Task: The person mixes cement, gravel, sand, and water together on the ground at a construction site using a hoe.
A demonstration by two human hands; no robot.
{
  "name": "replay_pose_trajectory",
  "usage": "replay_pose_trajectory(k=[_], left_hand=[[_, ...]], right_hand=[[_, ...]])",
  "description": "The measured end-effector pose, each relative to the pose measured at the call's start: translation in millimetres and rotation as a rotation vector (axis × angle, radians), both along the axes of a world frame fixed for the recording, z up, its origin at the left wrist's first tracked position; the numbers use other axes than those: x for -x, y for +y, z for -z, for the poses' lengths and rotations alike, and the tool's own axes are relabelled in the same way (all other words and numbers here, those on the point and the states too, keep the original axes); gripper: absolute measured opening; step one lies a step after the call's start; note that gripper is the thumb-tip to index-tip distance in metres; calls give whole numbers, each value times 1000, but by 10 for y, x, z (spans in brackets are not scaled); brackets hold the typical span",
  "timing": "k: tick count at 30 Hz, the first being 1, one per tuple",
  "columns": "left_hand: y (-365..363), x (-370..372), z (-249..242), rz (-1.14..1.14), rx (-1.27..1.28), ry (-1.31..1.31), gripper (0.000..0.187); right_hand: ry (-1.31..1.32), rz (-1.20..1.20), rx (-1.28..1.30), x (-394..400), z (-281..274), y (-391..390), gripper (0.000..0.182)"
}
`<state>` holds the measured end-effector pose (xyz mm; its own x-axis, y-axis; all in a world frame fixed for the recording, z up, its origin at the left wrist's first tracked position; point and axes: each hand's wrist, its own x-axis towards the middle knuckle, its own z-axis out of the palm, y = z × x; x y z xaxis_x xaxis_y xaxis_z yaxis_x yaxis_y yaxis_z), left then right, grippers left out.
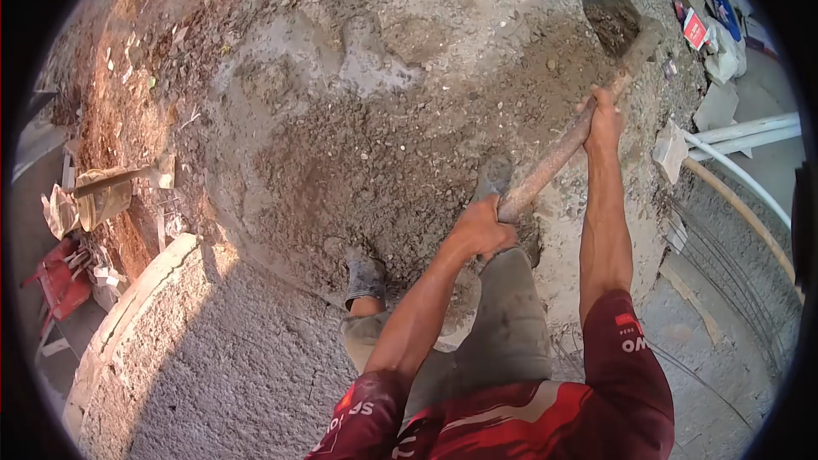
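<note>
A long wooden handle (550,166) runs diagonally up to the right, ending at a dark metal blade (612,24) at the upper right. My left hand (484,228) is wrapped round the handle's lower end, near my knee. Farther up, close to the blade, my right hand (603,123) grips the same handle. The blade lies on or just over the gravelly ground; its contact is unclear. Beneath and left of the handle spreads a brown-grey heap of wet-looking gravel mix (375,162), with my feet at its near side.
Pale pipes (741,129) and thin rods (724,264) lie at the right. Bags and litter (724,51) sit at the upper right. A red metal object (64,281) stands at the far left, below a torn brown bag (104,198). A rough concrete edge (141,298) curves at lower left.
</note>
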<state>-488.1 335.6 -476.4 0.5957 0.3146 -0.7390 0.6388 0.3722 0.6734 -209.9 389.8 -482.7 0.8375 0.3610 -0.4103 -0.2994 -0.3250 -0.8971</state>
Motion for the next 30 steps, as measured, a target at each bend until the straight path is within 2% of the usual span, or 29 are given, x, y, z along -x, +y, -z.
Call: replay_pose_trajectory(k=[2,3,6,7,9,13,17,19,21,22,24,25,26,27,28,30], left_hand=[[151,281,267,-67,-49,75,48],[166,481,387,-48,-33,85,48],[18,1263,580,1,-5,397,48],[-127,1590,576,-7,14,495,48],[-333,2251,479,-32,14,506,49],[-785,3058,-216,-6,55,722,51],[-1295,3708,-653,158,27,897,43],[-1490,3844,-724,123,34,863,41],[-1628,3800,-577,118,-2,784,37],[-1582,3631,-420,35,-17,697,37],[-1288,3061,38,-55,12,519,42],[-1145,2767,393,-9,-134,373,43],[-1012,2432,677,-71,24,386,43],[-866,2135,963,-168,71,292,43],[-565,1814,1025,-203,58,279,43],[-203,1494,1185,-283,163,202,43]], right_hand=[[-2,-52,-2,296,677,171,30],[94,-84,44,583,910,179,27],[381,-153,273,1615,1837,41,26],[424,-115,301,2018,1972,-49,25],[496,-97,348,2721,1891,-251,22],[659,-115,397,3815,1576,-863,18],[890,-115,449,4535,1238,-1650,23],[944,-165,462,4471,1036,-1690,24],[811,-254,398,4196,713,-1640,25],[760,-242,353,3969,687,-1551,26],[580,-203,235,3374,793,-1159,29],[485,-288,225,3012,905,-904,31],[351,-246,232,2720,1008,-622,23],[241,-210,212,2443,1181,-354,23],[96,-238,219,2200,1343,-84,21],[67,-306,246,1886,1585,386,22]])
